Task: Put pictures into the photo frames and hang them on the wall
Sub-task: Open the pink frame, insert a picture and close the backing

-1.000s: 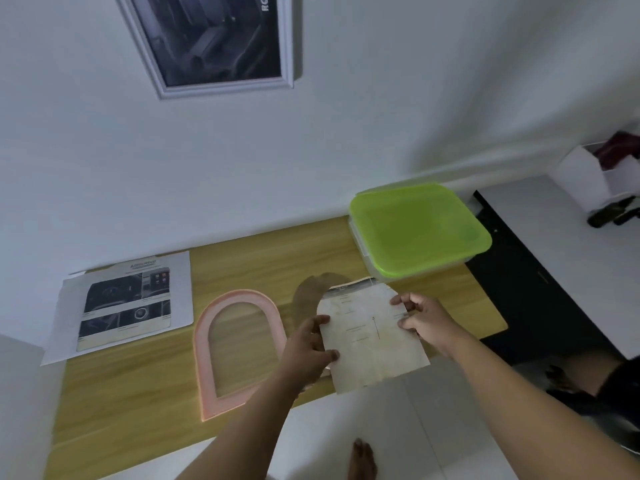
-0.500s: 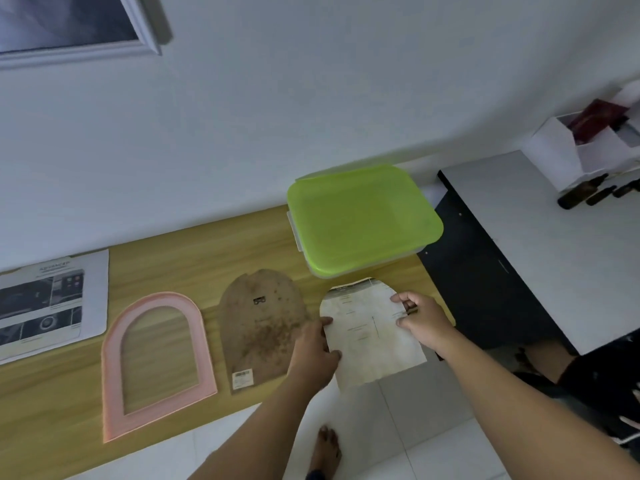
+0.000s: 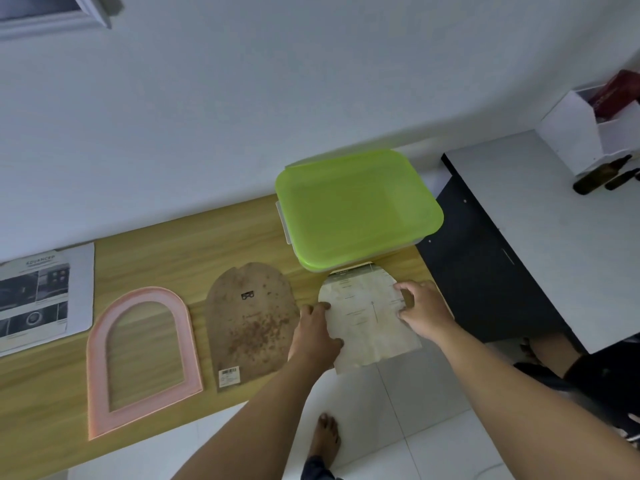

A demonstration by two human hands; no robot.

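- Wooden table (image 3: 173, 251): runs 9 to 3 o'clock across mid-view, near edge toward the person. All frame parts lie flat on it.
- Green-lidded box (image 3: 356, 206): at 12 o'clock from both hands, far right end of table; its near edge just beside the top of the paper insert.
- Pink arched frame (image 3: 104, 341): empty, lying flat, arch top pointing 12, foot at 6. Sits at 9 o'clock from the hands, well apart, w/ backing board between.
- Brown backing board (image 3: 249, 323): arch-shaped, stained, hanger clip near top, barcode sticker at bottom left. Long axis 12–6, parallel to frame. Right edge just beside L hand.
- Printed sheet (image 3: 45, 296) w/ dark photos: far 9 o'clock end of table, beyond frame. Prob a picture candidate, can't confirm.
- Arched paper insert (image 3: 363, 320): task thing in hand now. Long axis roughly 12–6, tilted slightly toward 11; lower part overhangs table edge.
- Left hand (image 3: 313, 336): pinching insert's L edge, thumb on top, fingers curled under.
- Right hand (image 3: 420, 311): pinching R edge near arch shoulder, fingertips pressed together on the paper.
- Key relation: frame lies 9 o'clock of insert, board between. L hand nearer to frame + board, so the leftward carry favours L. Insert axis already matches frame axis, so little rotation needed, mostly a sideways shift.
- Framed picture (image 3: 52, 15) on wall at 11 o'clock, partly cut off.
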